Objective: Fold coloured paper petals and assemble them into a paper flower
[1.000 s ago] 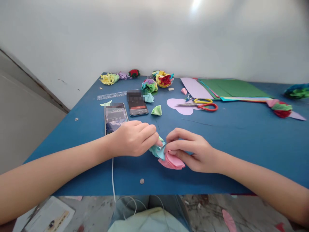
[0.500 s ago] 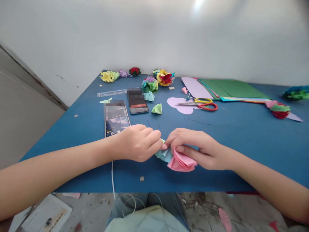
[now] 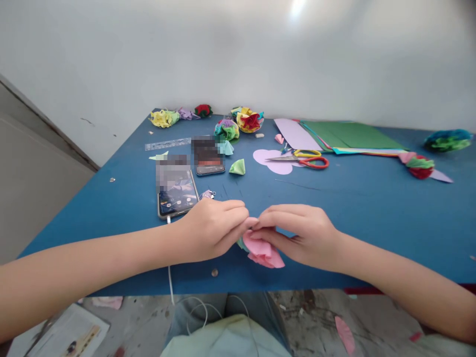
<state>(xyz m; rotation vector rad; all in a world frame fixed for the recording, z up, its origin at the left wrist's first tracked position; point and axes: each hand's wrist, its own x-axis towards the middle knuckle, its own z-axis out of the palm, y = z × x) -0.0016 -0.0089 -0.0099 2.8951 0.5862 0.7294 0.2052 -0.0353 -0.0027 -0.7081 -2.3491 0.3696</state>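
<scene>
My left hand (image 3: 211, 229) and my right hand (image 3: 297, 232) meet near the front edge of the blue table (image 3: 372, 208). Both pinch a small folded paper flower (image 3: 262, 252), pink on the outside with pale teal folds underneath. The fingers of each hand are closed on the paper, fingertips touching above it. The teal part is mostly hidden behind my left fingers.
Two phones (image 3: 175, 191) (image 3: 207, 156) lie behind my left hand, one with a white cable. Further back are a ruler (image 3: 167, 144), scissors (image 3: 307, 159) on a lilac cut-out, coloured paper sheets (image 3: 349, 135), several paper flowers (image 3: 249, 120) and a green folded piece (image 3: 238, 167).
Both hands drew slightly nearer the table's front edge with the paper flower. The pink folds turned under my right fingers and the teal part is now less visible.
</scene>
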